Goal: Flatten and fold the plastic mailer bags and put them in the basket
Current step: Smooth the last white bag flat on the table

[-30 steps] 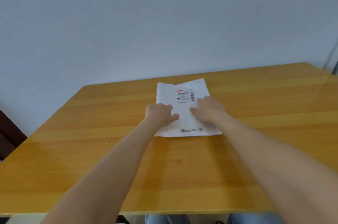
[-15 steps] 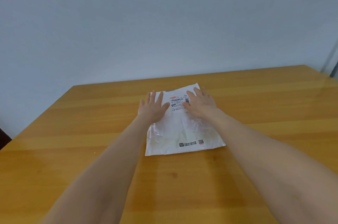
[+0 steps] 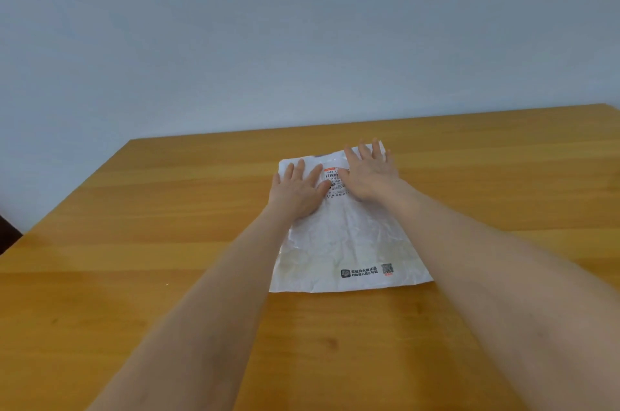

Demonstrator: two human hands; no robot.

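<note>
**Palms reach the far end of the mailer on the wooden table**

Pale blue-grey wall (image 3: 302,24) behind, honey-coloured wooden table (image 3: 503,175) underneath, and flat on it lies the crinkled white plastic mailer bag (image 3: 349,242). What's new: 1 second ago both hands sat mid-bag, the left one knuckled up; now they've slid to the bag's far end. The left hand (image 3: 297,190) presses flat on the bag's far left part, fingers straight and fanned wide, holding nothing. The right hand (image 3: 369,175) does the same at the bag's far right corner, fingers spread, tips reaching the bag's far edge. Between them peeks the printed shipping label (image 3: 335,182) with its barcode. That reads as a smoothing stroke finishing, so flattening looks nearly done and folding hasn't begun. The bag itself is spread out full length, with fine creases across its middle, dark print and a small code square along its near edge, and its near corners lying down. No basket in view.
</note>
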